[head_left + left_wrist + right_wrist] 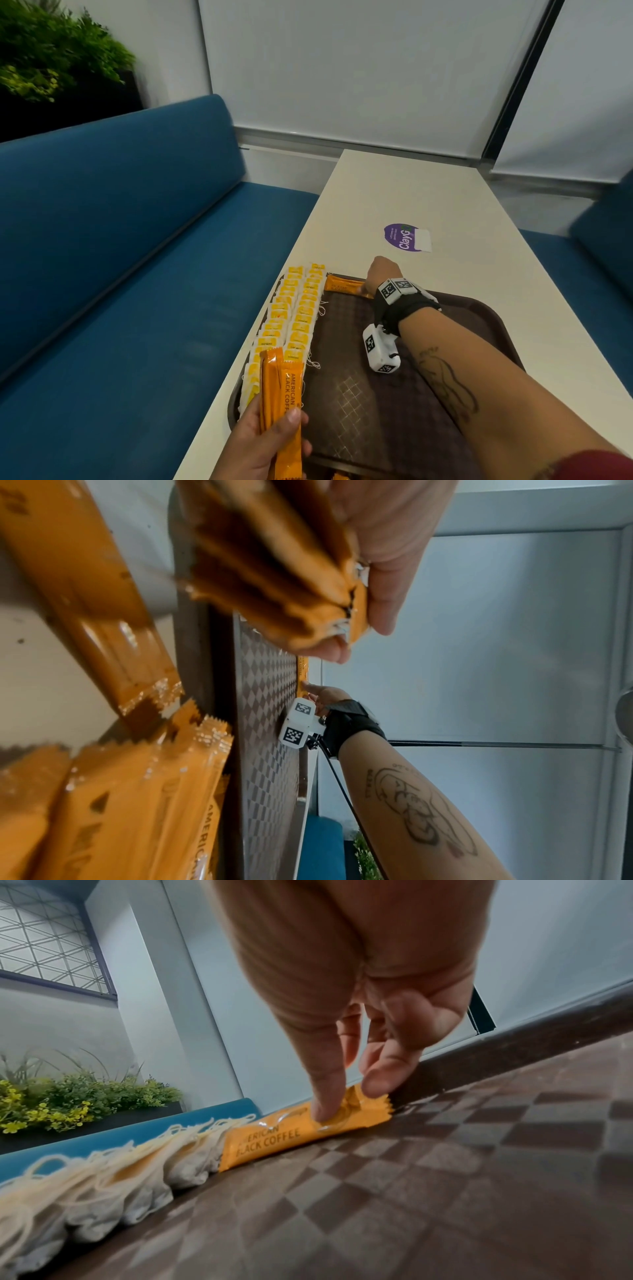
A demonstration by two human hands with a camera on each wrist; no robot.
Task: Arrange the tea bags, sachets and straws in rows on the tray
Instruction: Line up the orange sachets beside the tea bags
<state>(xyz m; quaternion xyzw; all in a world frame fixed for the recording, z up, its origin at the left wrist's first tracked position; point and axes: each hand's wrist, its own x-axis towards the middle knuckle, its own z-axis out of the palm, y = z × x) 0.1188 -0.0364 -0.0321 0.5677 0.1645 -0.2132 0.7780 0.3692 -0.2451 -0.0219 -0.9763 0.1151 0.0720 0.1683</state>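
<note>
Two rows of tea bags (294,318) lie along the tray's (486,308) left side, so I'm on sachets now. My right hand (380,272) presses one sachet (294,1134) flat at the far rim with loosely extended fingertips (325,1110); my left hand (263,442) clutches a bundle (282,394). Next I must lay another just beside it, parallel. White counter (445,192), blue bench (120,257), plants (51,51).

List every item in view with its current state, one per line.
Tray: on table, mostly bare.
Tea bags: two rows along tray's left side.
Lone sachet: flat at far rim, right hand pressing it.
Sachet bundle: gripped by left hand.
</note>
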